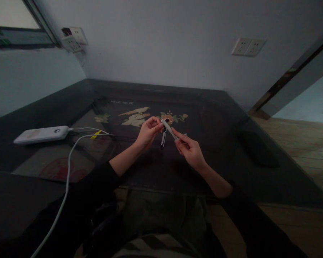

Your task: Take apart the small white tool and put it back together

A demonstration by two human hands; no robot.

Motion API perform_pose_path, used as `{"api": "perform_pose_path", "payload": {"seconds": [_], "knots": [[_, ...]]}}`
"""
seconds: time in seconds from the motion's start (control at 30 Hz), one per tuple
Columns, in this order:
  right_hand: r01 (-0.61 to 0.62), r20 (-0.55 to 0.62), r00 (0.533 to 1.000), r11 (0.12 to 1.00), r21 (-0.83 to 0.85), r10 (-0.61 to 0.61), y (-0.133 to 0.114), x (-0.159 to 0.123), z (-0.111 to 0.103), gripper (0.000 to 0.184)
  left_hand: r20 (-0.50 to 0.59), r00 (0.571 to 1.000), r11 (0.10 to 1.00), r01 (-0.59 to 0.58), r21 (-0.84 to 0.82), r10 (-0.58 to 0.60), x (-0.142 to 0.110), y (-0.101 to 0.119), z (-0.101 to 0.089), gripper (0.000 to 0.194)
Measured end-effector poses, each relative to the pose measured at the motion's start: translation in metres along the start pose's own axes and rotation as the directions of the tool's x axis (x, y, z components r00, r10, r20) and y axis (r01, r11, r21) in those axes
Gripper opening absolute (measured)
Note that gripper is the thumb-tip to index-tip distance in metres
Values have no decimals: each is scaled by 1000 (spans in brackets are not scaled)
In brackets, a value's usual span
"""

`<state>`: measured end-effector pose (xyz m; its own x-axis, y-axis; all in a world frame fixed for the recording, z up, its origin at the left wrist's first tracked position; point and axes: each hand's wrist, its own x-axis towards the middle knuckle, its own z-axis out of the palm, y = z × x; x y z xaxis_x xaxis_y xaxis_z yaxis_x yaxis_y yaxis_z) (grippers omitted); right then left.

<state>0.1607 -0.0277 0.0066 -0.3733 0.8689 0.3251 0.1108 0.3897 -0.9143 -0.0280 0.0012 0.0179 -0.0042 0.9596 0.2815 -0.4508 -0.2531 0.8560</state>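
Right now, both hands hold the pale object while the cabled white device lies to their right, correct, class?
Wrong side: the head view shows the cabled white device left of the left hand and right hand, which hold the pale object.

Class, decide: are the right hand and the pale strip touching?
Touching: the head view shows the right hand gripping the pale strip between thumb and fingers.

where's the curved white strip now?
Head view, near centre: the strip is held between the left hand and right hand, over the dark table.
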Motion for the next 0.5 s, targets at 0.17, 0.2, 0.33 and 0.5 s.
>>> {"api": "perform_pose_path", "payload": {"seconds": [0.17,0.2,0.33,0.5], "knots": [[-7,31,999,999,49,5,-2,-1,0,46,-5,1000,1000,-14,5,14,0,0,0,39],[-6,32,999,999,48,5,-2,-1,0,46,-6,1000,1000,-22,11,22,0,1,0,39],[-8,-3,1000,1000,15,8,-2,1,0,45,-11,1000,999,-25,33,25,0,2,1,37],[-29,-50,998,999,17,30,1,4,-2,48,-26,999,999,-21,37,22,0,1,1,34]]}}
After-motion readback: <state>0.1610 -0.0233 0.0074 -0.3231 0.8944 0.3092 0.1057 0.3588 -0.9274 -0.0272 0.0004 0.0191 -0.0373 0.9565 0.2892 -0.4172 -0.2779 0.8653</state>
